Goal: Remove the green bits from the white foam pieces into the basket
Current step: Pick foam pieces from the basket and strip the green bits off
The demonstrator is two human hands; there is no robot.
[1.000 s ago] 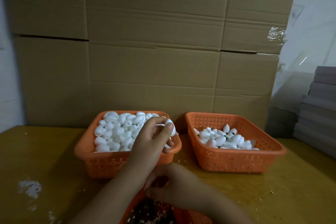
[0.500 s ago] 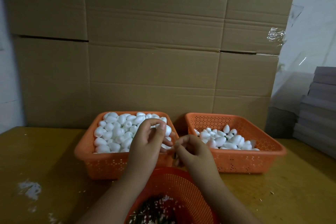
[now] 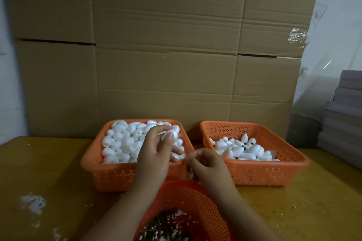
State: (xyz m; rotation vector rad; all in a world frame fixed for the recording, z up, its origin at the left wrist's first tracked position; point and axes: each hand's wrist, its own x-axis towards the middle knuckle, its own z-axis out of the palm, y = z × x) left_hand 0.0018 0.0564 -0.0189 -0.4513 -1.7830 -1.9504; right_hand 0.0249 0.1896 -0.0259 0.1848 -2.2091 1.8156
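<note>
Cardboard boxes (image 3: 166, 64) wall off both orange trays (image 3: 254, 174).

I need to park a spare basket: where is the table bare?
Bare wood lies left of the full orange basket, apart from white crumbs, and right of the round red basket, below the half-filled orange basket. The middle is crowded: left hand and right hand work there.

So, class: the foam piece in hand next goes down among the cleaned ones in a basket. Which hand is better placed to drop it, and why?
Left. The left hand already grips the foam piece directly above the left basket of clean white pieces. The right hand is pinched shut near the round basket, probably on a green bit.
</note>
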